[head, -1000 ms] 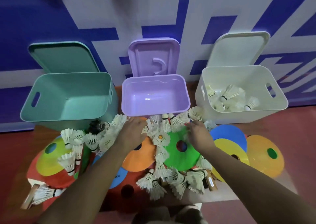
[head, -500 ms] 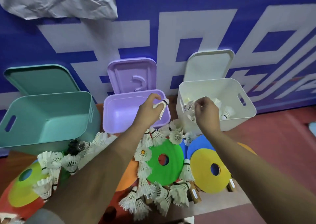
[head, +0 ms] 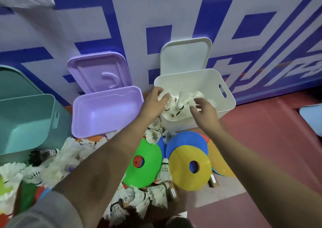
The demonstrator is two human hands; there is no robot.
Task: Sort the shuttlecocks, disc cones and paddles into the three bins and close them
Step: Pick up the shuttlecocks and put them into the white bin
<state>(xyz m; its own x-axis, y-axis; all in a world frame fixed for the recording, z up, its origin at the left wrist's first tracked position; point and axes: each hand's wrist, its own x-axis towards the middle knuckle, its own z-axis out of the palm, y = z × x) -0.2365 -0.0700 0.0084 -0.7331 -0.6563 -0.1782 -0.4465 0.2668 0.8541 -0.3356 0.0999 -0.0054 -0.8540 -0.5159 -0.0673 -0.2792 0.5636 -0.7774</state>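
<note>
Three open bins stand against the wall: a teal bin (head: 26, 123), a purple bin (head: 106, 111) and a white bin (head: 224, 88) with several white shuttlecocks (head: 179, 104) inside. Both hands hover over the white bin's front rim. My left hand (head: 154, 102) and my right hand (head: 203, 110) have their fingers spread, with shuttlecocks falling between them. More shuttlecocks (head: 155, 195) lie on the floor among a green disc cone (head: 145, 163), a yellow disc cone (head: 190, 168) and a blue one (head: 187, 139). Wooden paddle handles (head: 173, 192) poke out under the cones.
Each bin's lid leans against the blue and white wall behind it, the white lid (head: 185, 57) and purple lid (head: 99, 72) upright. Red floor lies to the right, with a pale blue object (head: 311, 117) at the right edge.
Both hands rose from the pile with shuttlecocks, moved right over the white bin and spread their fingers, letting the shuttlecocks drop. The camera view swung to the right.
</note>
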